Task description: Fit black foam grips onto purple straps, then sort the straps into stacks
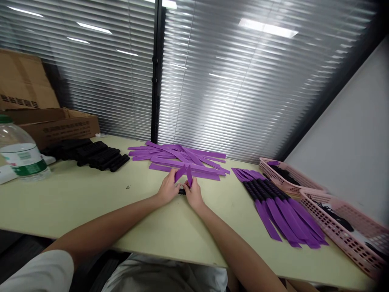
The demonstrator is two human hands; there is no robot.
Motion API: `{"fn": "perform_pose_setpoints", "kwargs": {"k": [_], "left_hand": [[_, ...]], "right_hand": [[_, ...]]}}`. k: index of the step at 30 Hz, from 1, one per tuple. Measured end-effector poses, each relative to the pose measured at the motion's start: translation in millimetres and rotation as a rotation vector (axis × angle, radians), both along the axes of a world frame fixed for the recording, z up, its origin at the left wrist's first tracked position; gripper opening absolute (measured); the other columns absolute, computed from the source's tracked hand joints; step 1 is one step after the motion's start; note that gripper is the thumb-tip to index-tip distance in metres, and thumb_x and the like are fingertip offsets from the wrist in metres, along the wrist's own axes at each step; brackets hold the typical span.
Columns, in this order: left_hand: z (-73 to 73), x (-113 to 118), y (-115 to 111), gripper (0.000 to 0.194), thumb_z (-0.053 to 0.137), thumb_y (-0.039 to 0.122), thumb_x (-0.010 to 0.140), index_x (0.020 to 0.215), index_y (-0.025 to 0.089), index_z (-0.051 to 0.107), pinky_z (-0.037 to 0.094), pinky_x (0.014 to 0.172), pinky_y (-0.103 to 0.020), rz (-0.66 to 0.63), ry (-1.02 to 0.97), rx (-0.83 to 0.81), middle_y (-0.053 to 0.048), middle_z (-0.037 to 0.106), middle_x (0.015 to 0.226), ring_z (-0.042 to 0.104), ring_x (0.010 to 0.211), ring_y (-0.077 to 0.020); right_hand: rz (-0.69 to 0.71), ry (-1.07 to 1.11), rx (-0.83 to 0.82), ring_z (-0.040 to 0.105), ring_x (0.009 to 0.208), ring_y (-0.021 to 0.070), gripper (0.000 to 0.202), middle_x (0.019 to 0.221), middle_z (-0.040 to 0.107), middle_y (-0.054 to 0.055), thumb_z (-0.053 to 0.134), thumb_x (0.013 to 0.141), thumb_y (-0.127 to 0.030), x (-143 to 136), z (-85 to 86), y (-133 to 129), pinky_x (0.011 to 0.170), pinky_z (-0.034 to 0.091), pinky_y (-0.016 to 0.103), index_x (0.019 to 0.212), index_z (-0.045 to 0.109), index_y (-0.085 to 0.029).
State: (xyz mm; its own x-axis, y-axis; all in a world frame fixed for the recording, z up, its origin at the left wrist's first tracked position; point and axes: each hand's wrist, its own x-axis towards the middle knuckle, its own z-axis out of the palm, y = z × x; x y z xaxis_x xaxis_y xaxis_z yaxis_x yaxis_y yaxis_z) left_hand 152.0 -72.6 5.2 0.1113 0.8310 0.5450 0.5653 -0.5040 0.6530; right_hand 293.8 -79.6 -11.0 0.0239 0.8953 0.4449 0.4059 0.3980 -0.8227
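In the head view, my left hand (pixel 168 187) is closed, with a purple strap (pixel 180 173) pinched in its fingers and one end pointing up. Opposite it, my right hand (pixel 193 194) pinches a second purple end (pixel 189 176) that also stands up. Whether both ends belong to one strap is hidden by the fingers. Between and just below the fingertips shows a small black ribbed sleeve (pixel 182 191), mostly covered. Just beyond my hands lies a loose pile of flat purple straps (pixel 182 156).
Black ribbed sleeves (pixel 100 155) lie piled at the left, by a water bottle (pixel 23 156) and an open cardboard box (pixel 69 125). On the right, purple straps with black sleeves (pixel 269 190) lie in a row beside two pink baskets (pixel 340 237). Blinds (pixel 231 81) back the table.
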Motion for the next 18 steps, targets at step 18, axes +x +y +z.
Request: {"fn": "perform_pose_setpoints", "kwargs": {"k": [18], "left_hand": [[14.7, -16, 31, 0.025, 0.062, 0.035, 0.081, 0.083, 0.022, 0.041, 0.047, 0.06, -0.024, 0.037, -1.012, -0.37, 0.008, 0.042, 0.064, 0.047, 0.053, -0.008]], "right_hand": [[-0.067, 0.842, -0.376, 0.061, 0.058, 0.0158, 0.035, 0.068, 0.057, -0.002, 0.051, 0.081, -0.055, 20, 21.1, 18, 0.062, 0.051, 0.032, 0.076, 0.039, -0.023]]}}
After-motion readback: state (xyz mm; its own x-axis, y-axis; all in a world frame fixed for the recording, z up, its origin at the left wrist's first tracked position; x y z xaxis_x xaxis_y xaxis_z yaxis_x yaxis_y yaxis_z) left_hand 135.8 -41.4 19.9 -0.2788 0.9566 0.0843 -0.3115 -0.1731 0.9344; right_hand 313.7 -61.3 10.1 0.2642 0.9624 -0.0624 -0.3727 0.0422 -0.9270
